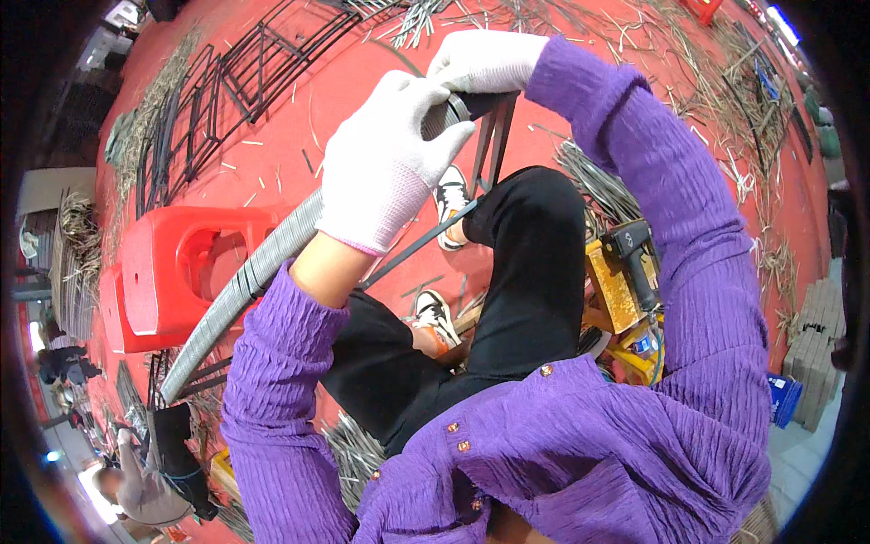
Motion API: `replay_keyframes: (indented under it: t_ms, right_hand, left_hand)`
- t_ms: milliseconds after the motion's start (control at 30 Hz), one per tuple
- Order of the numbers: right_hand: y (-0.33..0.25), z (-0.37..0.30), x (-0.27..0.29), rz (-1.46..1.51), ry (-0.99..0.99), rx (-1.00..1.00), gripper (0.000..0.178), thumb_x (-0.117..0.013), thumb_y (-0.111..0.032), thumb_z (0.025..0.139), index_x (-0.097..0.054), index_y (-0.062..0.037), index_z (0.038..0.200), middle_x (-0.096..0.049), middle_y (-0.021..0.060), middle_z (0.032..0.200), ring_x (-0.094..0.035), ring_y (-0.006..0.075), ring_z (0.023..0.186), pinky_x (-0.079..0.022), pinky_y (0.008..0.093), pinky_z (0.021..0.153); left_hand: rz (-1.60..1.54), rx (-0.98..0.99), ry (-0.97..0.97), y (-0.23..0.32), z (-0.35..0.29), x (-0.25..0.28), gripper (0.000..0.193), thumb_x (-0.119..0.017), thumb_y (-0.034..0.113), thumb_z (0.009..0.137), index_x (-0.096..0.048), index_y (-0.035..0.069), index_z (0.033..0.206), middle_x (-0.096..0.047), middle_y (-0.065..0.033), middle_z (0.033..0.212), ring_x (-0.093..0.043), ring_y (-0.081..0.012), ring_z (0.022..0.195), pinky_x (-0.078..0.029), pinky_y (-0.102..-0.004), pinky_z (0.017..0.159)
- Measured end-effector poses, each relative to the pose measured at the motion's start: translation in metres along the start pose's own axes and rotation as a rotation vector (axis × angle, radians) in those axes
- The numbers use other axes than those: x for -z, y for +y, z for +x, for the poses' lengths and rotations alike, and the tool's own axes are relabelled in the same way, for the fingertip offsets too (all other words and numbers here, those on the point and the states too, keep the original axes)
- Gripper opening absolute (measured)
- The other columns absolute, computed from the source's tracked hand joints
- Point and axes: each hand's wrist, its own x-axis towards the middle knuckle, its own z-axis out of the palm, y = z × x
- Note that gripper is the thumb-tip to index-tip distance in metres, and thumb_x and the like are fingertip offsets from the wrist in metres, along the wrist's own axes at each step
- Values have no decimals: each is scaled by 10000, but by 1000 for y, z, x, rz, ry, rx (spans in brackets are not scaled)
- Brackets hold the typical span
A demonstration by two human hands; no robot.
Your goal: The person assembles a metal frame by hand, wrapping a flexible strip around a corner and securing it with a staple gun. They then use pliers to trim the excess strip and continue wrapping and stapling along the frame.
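Head view: a long grey length point(258, 263), ribbed and slightly shiny, looks like flat strips laid together; it bows from a narrow end at lower left, beside the red stool, up to the left hand point(376, 163) and shows again between thumb and forefinger, beside a dark bar point(487, 104). The bar looks smooth and matte, with slim straight dark legs point(494, 150) below it. Left hand in a white knit glove with a pink cuff edge: fingers curled partway around the grey length, thumb stretched out, gap to the forefinger filled by the ribbed piece. Right hand point(485, 62), also white-gloved, sits at the bar's top side, fingers bent and bunched close; can't tell from here whether they pinch the bar or a strip. Left forearm rises from below, bare at the wrist; right arm swings wide, elbow out, bending inward at the top. Both sleeves crinkled purple cloth, pushed up. Person sits, knees bent, plain black trousers point(535, 263), patterned shoes point(433, 313). Left side: glossy moulded red plastic stool point(163, 281) with a rounded opening. By the right knee: yellow box point(612, 290), black-handled tool point(630, 263) against it. Red floor point(299, 118), thin angular black frames point(258, 68), loose strips point(417, 18) beyond.
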Motion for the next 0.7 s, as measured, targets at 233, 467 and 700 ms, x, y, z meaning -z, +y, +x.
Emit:
replay_keyframes:
  t_ms: [233, 467, 700]
  right_hand:
    - [-77, -89, -52, 575, 841, -498, 182, -581, -110, 953, -711, -2, 886, -702, 87, 788, -668, 120, 672, -519, 270, 592]
    - [-63, -81, -80, 1138, 382, -499, 369, -507, -329, 982, -659, 0, 1053, -689, 81, 878, -644, 167, 806, -498, 297, 749]
    - [-60, -84, -7, 994, 352, -362, 331, -557, -321, 910, -679, -19, 850, -520, -32, 624, -493, 58, 568, -382, 226, 530]
  left_hand:
    - [-133, 179, -74, 3, 0, -2, 324, -725, 309, 819, -658, 76, 1033, -685, -105, 865, -685, -265, 792, -529, -354, 709]
    - [-116, 145, -11, 3, 3, -5, 374, -717, 334, 810, -628, 88, 1078, -711, -122, 883, -706, -280, 803, -545, -371, 698]
    - [-201, 132, -91, 2, 3, -2, 280, -702, 315, 837, -691, 105, 1022, -704, -100, 853, -698, -276, 795, -537, -359, 684]
